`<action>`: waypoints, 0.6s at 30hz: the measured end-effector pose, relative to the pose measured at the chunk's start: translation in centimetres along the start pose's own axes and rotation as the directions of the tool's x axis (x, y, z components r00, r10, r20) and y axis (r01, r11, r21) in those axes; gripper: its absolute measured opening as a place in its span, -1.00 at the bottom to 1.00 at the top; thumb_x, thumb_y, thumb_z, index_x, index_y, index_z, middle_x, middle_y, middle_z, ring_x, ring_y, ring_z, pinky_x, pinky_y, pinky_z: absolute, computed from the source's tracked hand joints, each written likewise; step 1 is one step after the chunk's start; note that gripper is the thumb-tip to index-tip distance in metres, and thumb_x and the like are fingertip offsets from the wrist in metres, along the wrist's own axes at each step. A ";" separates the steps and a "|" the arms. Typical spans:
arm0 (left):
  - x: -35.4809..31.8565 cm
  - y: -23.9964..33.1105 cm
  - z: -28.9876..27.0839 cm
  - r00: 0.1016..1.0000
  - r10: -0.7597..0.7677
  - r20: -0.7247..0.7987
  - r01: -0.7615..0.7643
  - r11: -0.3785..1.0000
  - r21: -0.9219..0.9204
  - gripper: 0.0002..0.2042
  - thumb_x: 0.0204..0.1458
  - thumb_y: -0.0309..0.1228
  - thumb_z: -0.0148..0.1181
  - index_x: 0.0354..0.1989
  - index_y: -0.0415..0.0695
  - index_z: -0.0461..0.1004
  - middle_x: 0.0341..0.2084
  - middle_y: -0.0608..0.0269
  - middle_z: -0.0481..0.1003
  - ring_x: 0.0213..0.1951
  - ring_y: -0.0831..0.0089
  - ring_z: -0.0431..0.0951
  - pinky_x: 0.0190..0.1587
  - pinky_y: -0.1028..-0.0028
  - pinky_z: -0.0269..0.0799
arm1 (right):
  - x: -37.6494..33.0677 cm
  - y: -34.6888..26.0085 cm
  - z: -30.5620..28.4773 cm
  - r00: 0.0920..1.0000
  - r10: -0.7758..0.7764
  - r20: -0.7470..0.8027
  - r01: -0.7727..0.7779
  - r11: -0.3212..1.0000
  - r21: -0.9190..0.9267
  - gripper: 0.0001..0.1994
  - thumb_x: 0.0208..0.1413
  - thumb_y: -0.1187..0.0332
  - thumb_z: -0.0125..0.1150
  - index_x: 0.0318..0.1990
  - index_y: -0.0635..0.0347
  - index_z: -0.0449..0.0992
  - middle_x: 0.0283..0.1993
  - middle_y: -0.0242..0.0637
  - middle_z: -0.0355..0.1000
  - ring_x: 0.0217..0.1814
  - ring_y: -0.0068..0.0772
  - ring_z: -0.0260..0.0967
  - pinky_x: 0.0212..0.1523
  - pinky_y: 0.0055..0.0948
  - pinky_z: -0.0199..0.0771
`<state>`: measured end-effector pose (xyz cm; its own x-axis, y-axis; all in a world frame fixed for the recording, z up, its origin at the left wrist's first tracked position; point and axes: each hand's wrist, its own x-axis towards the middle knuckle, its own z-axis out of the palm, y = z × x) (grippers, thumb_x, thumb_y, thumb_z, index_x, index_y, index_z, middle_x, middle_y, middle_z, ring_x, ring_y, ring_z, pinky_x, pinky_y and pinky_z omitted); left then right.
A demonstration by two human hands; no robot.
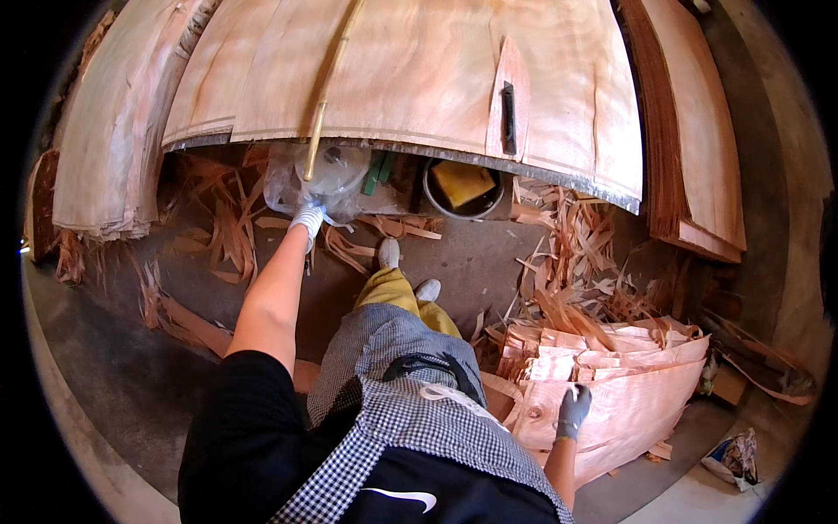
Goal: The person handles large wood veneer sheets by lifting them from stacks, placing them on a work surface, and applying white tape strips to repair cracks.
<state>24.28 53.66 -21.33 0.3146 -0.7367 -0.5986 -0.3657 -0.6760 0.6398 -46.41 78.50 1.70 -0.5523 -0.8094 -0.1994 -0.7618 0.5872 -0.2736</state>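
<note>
A: Head view, go. Left hand?

B: Left hand [310, 218] at the clear plastic bag [281, 188], below the near edge of the tabletop [419, 79], left of its middle. Fingers blur into plastic; can't tell if grasping.

A: Handling?

B: Looks light, limp, likely slippery. I'd bunch a fold on the near side; a flat pinch might slide.

A: Right hand?

B: Right hand [573, 412] at the piled wood sheets [628, 402], nearer the person than the tabletop, toward its right end. Fingers released or clenched? Can't tell.

A: Sheets?

B: Thin, stiffish, probably brittle-edged; heavy as a pile. Best lifted few at a time, supported beneath.
</note>
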 end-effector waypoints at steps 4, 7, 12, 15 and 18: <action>-5.1 5.8 0.2 1.000 -0.020 0.006 0.020 0.852 -0.523 -0.79 0.02 -0.40 0.14 -0.21 -0.23 0.50 -0.32 0.28 0.50 -0.23 0.46 0.43 -0.11 0.45 0.31 | 3.1 -12.8 3.1 0.975 -0.217 0.057 0.216 0.976 0.020 -0.73 -0.10 0.47 0.18 -0.17 0.28 0.44 -0.20 -0.12 0.40 -0.10 -0.12 0.33 -0.06 -0.29 0.34; -11.2 10.6 0.4 0.975 0.100 0.197 0.014 0.861 -0.508 -0.81 0.01 -0.43 0.19 -0.23 -0.23 0.52 -0.36 0.33 0.53 -0.28 0.54 0.46 -0.17 0.56 0.35 | 3.6 -24.2 7.7 0.919 -0.346 0.187 0.290 0.918 0.271 -0.74 -0.07 0.40 0.20 -0.17 0.24 0.49 -0.24 -0.09 0.44 -0.16 -0.14 0.39 -0.13 -0.31 0.39; -19.9 18.5 3.0 0.920 0.250 0.302 -0.059 0.850 -0.523 -0.85 -0.03 -0.54 0.19 -0.25 -0.23 0.55 -0.34 0.30 0.56 -0.27 0.55 0.51 -0.12 0.56 0.39 | -1.2 -42.5 12.0 0.604 -0.610 0.512 0.163 0.724 0.670 -0.65 0.03 0.44 0.16 0.00 0.25 0.37 -0.24 -0.21 0.45 -0.26 -0.45 0.43 -0.26 -0.47 0.46; -19.7 21.1 2.5 0.928 0.279 0.246 -0.091 0.812 -0.576 -0.85 -0.03 -0.61 0.15 -0.26 -0.24 0.54 -0.35 0.28 0.56 -0.29 0.57 0.51 -0.14 0.57 0.41 | -0.7 -43.1 14.1 0.552 -0.617 0.561 0.019 0.682 0.731 -0.78 0.10 0.42 0.10 -0.13 0.33 0.41 -0.39 -0.30 0.45 -0.49 -0.63 0.36 -0.50 -0.59 0.39; -18.3 19.7 3.1 0.896 0.249 0.367 0.046 0.771 -0.636 -0.85 -0.02 -0.65 0.11 -0.28 -0.22 0.52 -0.40 0.28 0.54 -0.31 0.51 0.51 -0.12 0.52 0.42 | -0.3 -44.7 10.7 0.447 -0.714 0.538 0.187 0.663 0.725 -0.82 0.11 0.43 0.09 -0.18 0.33 0.43 -0.44 -0.34 0.43 -0.48 -0.64 0.36 -0.53 -0.62 0.37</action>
<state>8.62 53.87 0.72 -0.1308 -0.8221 -0.5541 0.2894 -0.5662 0.7718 -8.54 52.51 3.97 0.4795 -0.7809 -0.4003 -0.3630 0.2388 -0.9007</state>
